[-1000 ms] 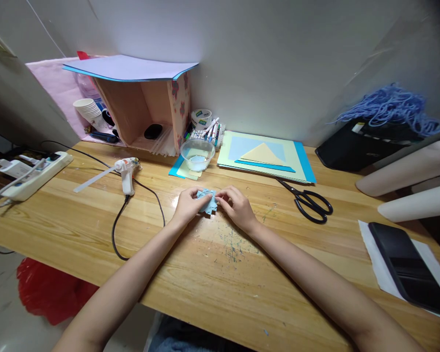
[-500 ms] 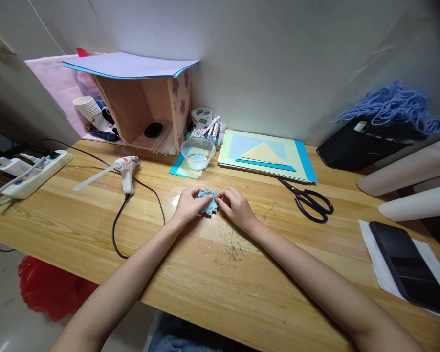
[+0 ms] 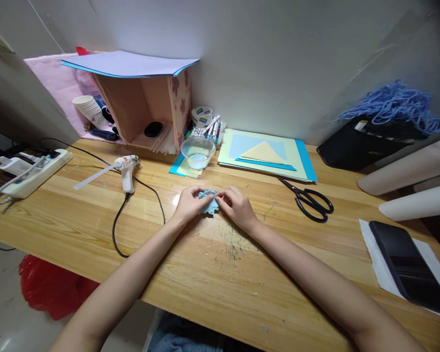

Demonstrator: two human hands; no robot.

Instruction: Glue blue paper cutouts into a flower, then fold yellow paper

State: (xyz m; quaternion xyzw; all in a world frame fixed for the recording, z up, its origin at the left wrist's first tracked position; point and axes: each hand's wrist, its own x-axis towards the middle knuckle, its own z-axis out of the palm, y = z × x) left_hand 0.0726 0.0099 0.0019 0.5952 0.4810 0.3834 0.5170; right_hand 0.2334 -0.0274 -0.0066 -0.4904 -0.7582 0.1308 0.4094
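A small light-blue paper piece (image 3: 209,206) with a jagged, layered edge is held just above the middle of the wooden table. My left hand (image 3: 191,204) grips its left side, the thumb lying across the front. On its right edge, my right hand (image 3: 235,205) pinches the paper between thumb and fingers. The fingers cover part of the piece, so its whole shape is hidden. Beyond my hands stands a clear plastic bowl (image 3: 198,164) with light-blue paper bits inside, resting by some coloured paper strips (image 3: 176,167).
A hot glue gun (image 3: 126,176) with its cord lies left, near a power strip (image 3: 40,173). Black scissors (image 3: 313,203), coloured paper sheets (image 3: 227,156) and a phone (image 3: 407,264) are to the right. A box (image 3: 181,110) and markers (image 3: 212,129) stand at the back.
The blue paper has turned slightly between my fingers, showing a bit more of its right lower edge. Both hands stay in nearly the same place.
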